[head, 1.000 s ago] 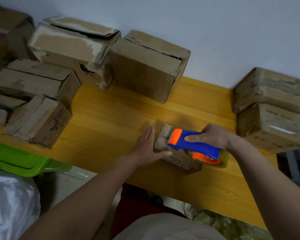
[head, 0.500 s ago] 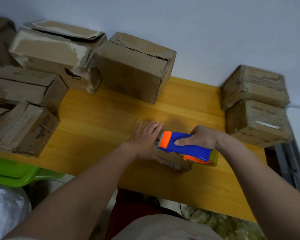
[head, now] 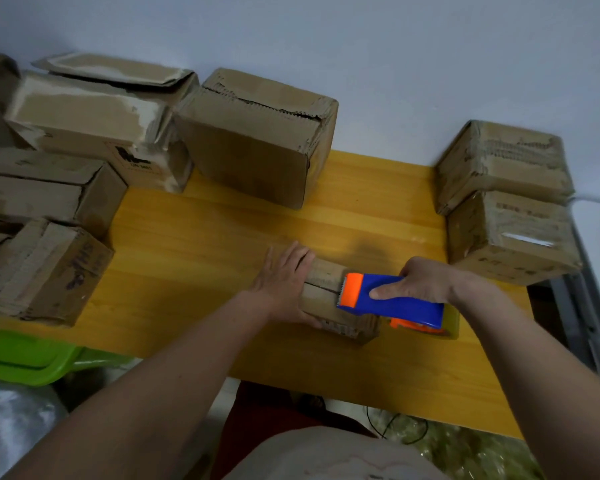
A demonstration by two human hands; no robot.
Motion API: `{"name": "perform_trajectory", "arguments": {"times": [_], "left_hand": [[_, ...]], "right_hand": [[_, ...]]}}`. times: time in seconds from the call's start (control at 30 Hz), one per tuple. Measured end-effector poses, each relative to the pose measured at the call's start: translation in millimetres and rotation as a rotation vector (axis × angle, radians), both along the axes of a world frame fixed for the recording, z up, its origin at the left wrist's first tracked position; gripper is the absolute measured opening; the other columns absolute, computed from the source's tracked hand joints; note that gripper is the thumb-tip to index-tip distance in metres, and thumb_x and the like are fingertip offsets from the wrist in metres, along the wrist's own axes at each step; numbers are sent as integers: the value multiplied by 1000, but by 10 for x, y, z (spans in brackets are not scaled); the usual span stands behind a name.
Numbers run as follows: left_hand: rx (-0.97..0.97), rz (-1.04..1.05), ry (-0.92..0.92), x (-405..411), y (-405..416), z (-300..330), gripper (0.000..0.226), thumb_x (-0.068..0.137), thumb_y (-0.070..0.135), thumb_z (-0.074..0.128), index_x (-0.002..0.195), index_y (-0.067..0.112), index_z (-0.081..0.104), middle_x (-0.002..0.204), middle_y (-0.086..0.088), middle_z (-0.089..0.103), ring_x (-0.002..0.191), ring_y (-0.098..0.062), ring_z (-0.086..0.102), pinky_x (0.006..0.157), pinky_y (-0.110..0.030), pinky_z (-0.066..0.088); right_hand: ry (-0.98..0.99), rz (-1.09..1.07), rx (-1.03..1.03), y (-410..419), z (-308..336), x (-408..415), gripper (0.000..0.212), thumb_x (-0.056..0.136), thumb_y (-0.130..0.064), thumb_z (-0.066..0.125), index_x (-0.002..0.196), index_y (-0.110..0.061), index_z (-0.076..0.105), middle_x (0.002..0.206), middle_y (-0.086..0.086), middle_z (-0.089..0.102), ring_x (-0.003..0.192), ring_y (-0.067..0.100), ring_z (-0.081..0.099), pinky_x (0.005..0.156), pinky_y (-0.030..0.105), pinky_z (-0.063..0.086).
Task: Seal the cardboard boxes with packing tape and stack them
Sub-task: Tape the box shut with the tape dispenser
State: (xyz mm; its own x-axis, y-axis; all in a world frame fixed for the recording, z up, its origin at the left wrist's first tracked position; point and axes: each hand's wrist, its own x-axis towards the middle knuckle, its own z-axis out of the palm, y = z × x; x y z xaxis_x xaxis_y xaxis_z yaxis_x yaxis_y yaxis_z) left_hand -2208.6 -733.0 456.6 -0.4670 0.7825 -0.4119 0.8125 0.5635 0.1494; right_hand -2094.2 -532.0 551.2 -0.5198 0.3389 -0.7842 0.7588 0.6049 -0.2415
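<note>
I see a small cardboard box (head: 329, 299) lying on the yellow wooden bench (head: 201, 258), near its front edge and a little right of the middle. My left hand (head: 284, 285) rests on the box's left end with the fingers straight and laid over the top, the thumb down along the near side, so it presses flat without curling round anything. My right hand (head: 420, 280) grips a blue tape dispenser (head: 392, 301) from above, fingers wrapped over the handle and one finger stretched along the blue side. The dispenser's orange head with its toothed blade sits on top of the box, just right of the seam between the flaps, and the roll of tape (head: 426, 325) on its orange hub hangs past the box's right end, close to the bench surface. Whether tape already lies on the seam I cannot tell. At the right end of the bench, against the wall, stand two taped boxes (head: 506, 202), one stacked on the other. Toward the back, left of centre, is a large box with a torn top (head: 257, 136), and beside it a box with a loose flap (head: 94, 119). More cardboard boxes (head: 42, 268) crowd the left end. Below that end a green plastic bin (head: 25, 358) shows under the bench edge.
</note>
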Motion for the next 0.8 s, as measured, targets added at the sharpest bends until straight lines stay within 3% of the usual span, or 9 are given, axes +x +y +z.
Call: {"name": "perform_trajectory", "arguments": {"times": [0.13,0.37,0.57,0.73,0.8], "left_hand": [[-39,-183,174,152,211,35,147,59,85,61,150,3,-20,156,-14,-28,143,-32,-28,116,-56,-13],[54,-201,159,227,294,-142,132,67,92,38,151,6,-17,161,-8,-18,146,-25,-23,117,-49,-17],[60,-203,151,237,288,-150,133,66,93,38,151,8,-18,161,-6,-19,146,-22,-23,117,-48,-18],[59,-206,149,248,297,-119,130,68,91,40,151,9,-20,161,-5,-20,146,-22,-24,115,-46,-21],[50,-208,146,250,296,-109,130,68,91,41,151,10,-19,161,-5,-20,146,-23,-24,116,-47,-20]], "right_hand": [[14,-31,-11,29,-33,17,66,70,-62,71,100,-3,64,92,13,65,77,24,58,64,30,40],[-4,-31,-55,65,-74,53,58,71,-62,70,96,-10,64,86,6,66,74,20,61,60,26,43],[-6,-9,-121,262,-40,315,48,73,-61,69,85,-14,64,79,3,68,69,17,63,62,25,48],[-19,-35,-125,480,-57,545,62,63,-67,69,93,-12,68,87,6,73,81,22,69,82,37,54],[-18,-26,-139,485,-63,526,63,60,-67,69,91,-13,67,89,6,72,82,22,68,83,37,54]]}}
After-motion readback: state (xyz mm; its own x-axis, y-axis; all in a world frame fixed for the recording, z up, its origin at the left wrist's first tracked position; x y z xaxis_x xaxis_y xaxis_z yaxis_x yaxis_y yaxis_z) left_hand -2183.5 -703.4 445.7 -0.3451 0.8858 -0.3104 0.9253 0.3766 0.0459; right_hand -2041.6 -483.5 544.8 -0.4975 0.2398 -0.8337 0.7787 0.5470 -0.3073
